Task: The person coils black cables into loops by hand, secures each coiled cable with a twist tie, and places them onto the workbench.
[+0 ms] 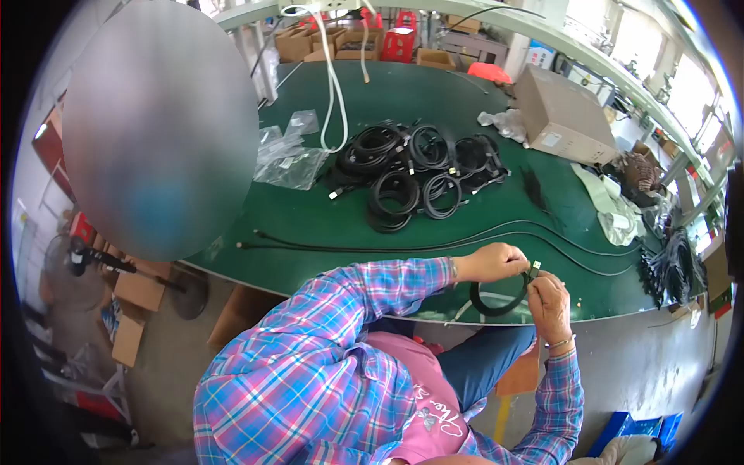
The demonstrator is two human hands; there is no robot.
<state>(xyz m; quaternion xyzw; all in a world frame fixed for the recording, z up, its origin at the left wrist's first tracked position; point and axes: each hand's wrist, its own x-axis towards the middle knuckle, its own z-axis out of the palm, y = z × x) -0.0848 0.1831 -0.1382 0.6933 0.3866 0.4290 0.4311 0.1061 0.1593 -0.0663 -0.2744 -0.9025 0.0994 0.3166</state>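
A coiled black cable (500,310) lies near the front edge of the green table (333,221), between my two hands. My left hand (496,262) is closed at the upper side of the coil, its fingers pinched near a connector (535,266). On the coil's right side, my right hand (549,304) has its fingers closed around the cable just below that connector. Long loose black cables (372,248) stretch across the table beyond my hands. Farther back sits a pile of coiled black cables (395,190) with light connector ends.
Clear plastic bags (293,167) lie left of the pile, beside a hanging white cord (333,93). A cardboard box (564,115) stands at the back right. More black cables (678,267) are bunched at the right edge. A blurred oval covers the upper left.
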